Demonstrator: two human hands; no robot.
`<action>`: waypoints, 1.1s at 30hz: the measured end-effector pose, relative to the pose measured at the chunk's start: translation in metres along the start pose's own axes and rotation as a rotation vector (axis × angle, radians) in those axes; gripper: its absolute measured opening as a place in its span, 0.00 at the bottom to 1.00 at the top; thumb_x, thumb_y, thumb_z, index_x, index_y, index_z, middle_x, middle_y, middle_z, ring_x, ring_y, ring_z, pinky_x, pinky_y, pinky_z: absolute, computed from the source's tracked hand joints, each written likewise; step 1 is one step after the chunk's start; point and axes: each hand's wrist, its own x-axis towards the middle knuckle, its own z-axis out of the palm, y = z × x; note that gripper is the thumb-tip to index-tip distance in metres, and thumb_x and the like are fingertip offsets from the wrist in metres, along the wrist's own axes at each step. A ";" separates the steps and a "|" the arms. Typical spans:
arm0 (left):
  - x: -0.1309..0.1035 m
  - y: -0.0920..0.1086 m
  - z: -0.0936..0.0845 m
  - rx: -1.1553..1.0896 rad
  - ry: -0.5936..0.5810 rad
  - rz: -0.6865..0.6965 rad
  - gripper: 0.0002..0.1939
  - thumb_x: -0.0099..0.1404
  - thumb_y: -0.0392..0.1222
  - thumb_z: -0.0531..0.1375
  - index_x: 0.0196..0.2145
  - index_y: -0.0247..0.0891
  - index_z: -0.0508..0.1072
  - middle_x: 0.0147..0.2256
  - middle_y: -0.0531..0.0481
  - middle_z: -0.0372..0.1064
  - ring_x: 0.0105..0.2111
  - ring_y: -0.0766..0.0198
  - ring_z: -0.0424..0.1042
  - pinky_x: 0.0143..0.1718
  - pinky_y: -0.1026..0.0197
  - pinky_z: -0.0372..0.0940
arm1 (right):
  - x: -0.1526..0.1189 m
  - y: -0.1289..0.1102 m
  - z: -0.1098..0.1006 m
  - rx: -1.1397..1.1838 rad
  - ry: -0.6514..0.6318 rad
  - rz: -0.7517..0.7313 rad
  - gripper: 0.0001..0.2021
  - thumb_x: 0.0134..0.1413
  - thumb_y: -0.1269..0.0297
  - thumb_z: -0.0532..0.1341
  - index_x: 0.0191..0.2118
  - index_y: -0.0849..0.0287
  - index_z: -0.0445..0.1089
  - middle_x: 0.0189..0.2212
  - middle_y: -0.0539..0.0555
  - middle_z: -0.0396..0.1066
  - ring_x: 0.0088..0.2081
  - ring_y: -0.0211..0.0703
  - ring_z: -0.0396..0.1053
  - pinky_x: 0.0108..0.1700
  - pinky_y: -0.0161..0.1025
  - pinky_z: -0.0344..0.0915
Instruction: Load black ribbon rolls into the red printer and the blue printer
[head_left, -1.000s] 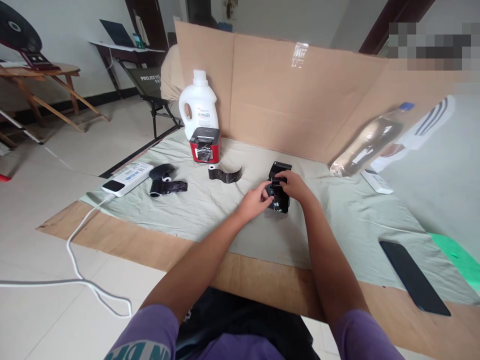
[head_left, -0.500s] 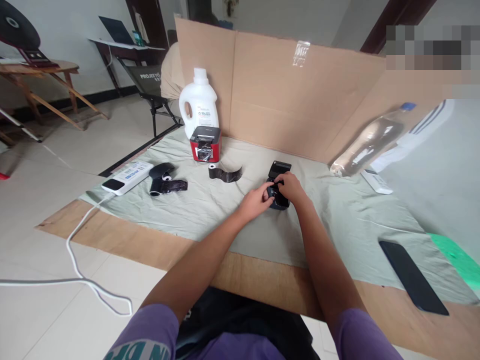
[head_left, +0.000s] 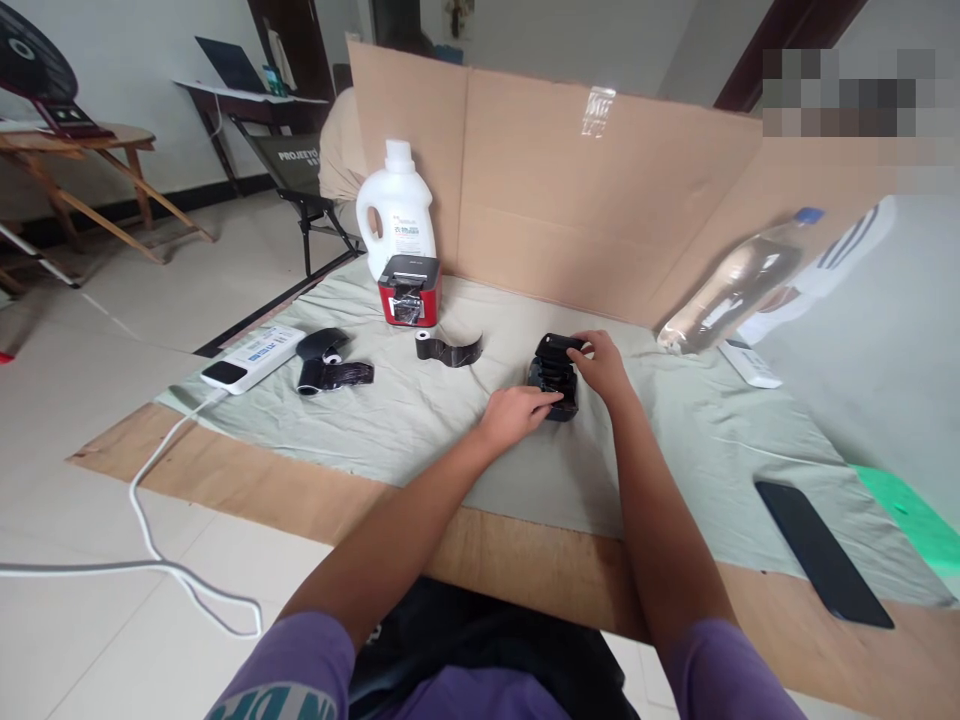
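Observation:
A small black printer (head_left: 556, 410), its lid (head_left: 557, 346) raised, sits on the grey-green cloth in front of me. My right hand (head_left: 600, 362) pinches the right edge of that lid between thumb and fingers. From the left, my left hand (head_left: 517, 415) reaches over the body with its index finger stretched out to the open compartment. Nothing shows gripped in the left hand. Part of the compartment is hidden by my fingers. To the left lies a partly unrolled dark roll of labels (head_left: 450, 352).
A red and black printer (head_left: 409, 292) stands before a white detergent jug (head_left: 400, 215). Dark rolls (head_left: 334, 373) lie beside a white power bank (head_left: 253, 358) with a cable. At right are a clear bottle (head_left: 731, 285) and a phone (head_left: 823, 552). Cardboard (head_left: 555, 200) walls the back.
My right hand has moved from inside the printer up to its lid, which now leans more forward. My left hand has shifted forward over the compartment, index finger extended.

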 end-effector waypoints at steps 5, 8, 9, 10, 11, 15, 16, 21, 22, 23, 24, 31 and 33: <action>-0.002 -0.004 -0.008 0.009 -0.089 0.131 0.18 0.70 0.39 0.54 0.53 0.49 0.76 0.45 0.52 0.79 0.43 0.62 0.76 0.40 0.65 0.66 | -0.005 -0.013 -0.019 -0.083 -0.179 -0.036 0.10 0.47 0.69 0.64 0.38 0.59 0.71 0.38 0.53 0.64 0.35 0.42 0.68 0.44 0.44 0.67; -0.003 -0.006 -0.012 0.027 -0.136 0.163 0.19 0.69 0.38 0.54 0.53 0.49 0.76 0.46 0.53 0.78 0.44 0.62 0.77 0.40 0.65 0.66 | -0.007 -0.020 -0.025 -0.158 -0.264 -0.043 0.10 0.47 0.71 0.65 0.38 0.58 0.71 0.38 0.53 0.64 0.36 0.42 0.68 0.44 0.42 0.66; -0.003 -0.006 -0.013 0.033 -0.148 0.164 0.19 0.68 0.38 0.54 0.53 0.50 0.76 0.47 0.54 0.78 0.44 0.62 0.77 0.40 0.65 0.66 | -0.007 -0.021 -0.026 -0.177 -0.287 -0.045 0.10 0.47 0.71 0.65 0.38 0.58 0.71 0.39 0.53 0.64 0.36 0.42 0.68 0.44 0.42 0.66; -0.004 -0.006 -0.014 0.039 -0.159 0.164 0.19 0.68 0.38 0.54 0.53 0.50 0.76 0.47 0.54 0.78 0.44 0.62 0.77 0.40 0.64 0.66 | -0.007 -0.022 -0.027 -0.191 -0.310 -0.044 0.10 0.47 0.71 0.65 0.38 0.57 0.71 0.39 0.53 0.64 0.36 0.41 0.68 0.44 0.41 0.66; -0.004 -0.006 -0.015 0.045 -0.168 0.164 0.20 0.68 0.37 0.54 0.53 0.50 0.76 0.47 0.54 0.78 0.44 0.62 0.77 0.40 0.64 0.66 | -0.007 -0.023 -0.028 -0.204 -0.339 -0.037 0.10 0.47 0.71 0.66 0.38 0.57 0.72 0.40 0.53 0.64 0.36 0.41 0.68 0.43 0.41 0.66; -0.004 -0.004 -0.017 0.064 -0.189 0.162 0.20 0.68 0.37 0.54 0.53 0.51 0.76 0.48 0.54 0.78 0.44 0.61 0.77 0.40 0.64 0.66 | -0.005 -0.024 -0.027 -0.253 -0.443 0.034 0.09 0.49 0.67 0.66 0.39 0.55 0.75 0.42 0.54 0.64 0.37 0.43 0.68 0.45 0.43 0.65; -0.004 -0.003 -0.018 0.067 -0.191 0.161 0.20 0.68 0.38 0.54 0.53 0.51 0.76 0.48 0.54 0.78 0.44 0.61 0.77 0.41 0.63 0.67 | -0.005 -0.024 -0.027 -0.260 -0.442 0.056 0.09 0.50 0.65 0.66 0.40 0.55 0.76 0.43 0.55 0.64 0.38 0.43 0.68 0.46 0.43 0.65; -0.003 -0.003 -0.017 0.065 -0.189 0.152 0.20 0.68 0.38 0.54 0.53 0.51 0.76 0.48 0.54 0.78 0.44 0.60 0.77 0.41 0.63 0.67 | -0.008 -0.025 -0.021 -0.180 -0.437 0.225 0.18 0.53 0.63 0.65 0.51 0.54 0.72 0.50 0.58 0.65 0.44 0.46 0.68 0.50 0.42 0.65; -0.003 -0.003 -0.017 0.064 -0.187 0.149 0.20 0.68 0.38 0.54 0.53 0.50 0.76 0.48 0.54 0.78 0.45 0.59 0.77 0.42 0.62 0.67 | -0.008 -0.025 -0.021 -0.149 -0.473 0.278 0.20 0.54 0.62 0.64 0.54 0.54 0.70 0.49 0.58 0.66 0.45 0.46 0.68 0.50 0.41 0.65; -0.003 -0.004 -0.016 0.063 -0.186 0.147 0.20 0.68 0.38 0.54 0.53 0.50 0.76 0.48 0.53 0.78 0.45 0.59 0.77 0.42 0.62 0.67 | -0.008 -0.026 -0.021 -0.123 -0.514 0.334 0.22 0.56 0.61 0.64 0.56 0.53 0.67 0.49 0.57 0.68 0.44 0.46 0.69 0.48 0.41 0.66; -0.002 -0.004 -0.015 0.062 -0.185 0.145 0.20 0.68 0.38 0.54 0.53 0.50 0.76 0.48 0.53 0.78 0.45 0.59 0.77 0.43 0.62 0.67 | -0.007 -0.026 -0.021 -0.107 -0.552 0.389 0.23 0.56 0.60 0.63 0.58 0.52 0.65 0.48 0.57 0.69 0.44 0.46 0.69 0.46 0.41 0.66; -0.003 -0.005 -0.015 0.038 -0.168 0.139 0.19 0.69 0.39 0.53 0.53 0.50 0.76 0.48 0.52 0.78 0.45 0.60 0.77 0.43 0.62 0.67 | -0.003 -0.032 -0.025 -0.091 -0.666 0.524 0.26 0.54 0.57 0.63 0.59 0.46 0.61 0.48 0.55 0.69 0.38 0.44 0.68 0.32 0.36 0.64; -0.005 -0.004 -0.015 0.033 -0.157 0.136 0.19 0.69 0.39 0.53 0.53 0.50 0.76 0.48 0.52 0.78 0.45 0.60 0.77 0.44 0.62 0.68 | -0.008 -0.033 -0.025 -0.035 -0.642 0.528 0.27 0.54 0.56 0.63 0.60 0.45 0.61 0.47 0.55 0.69 0.37 0.43 0.67 0.30 0.35 0.63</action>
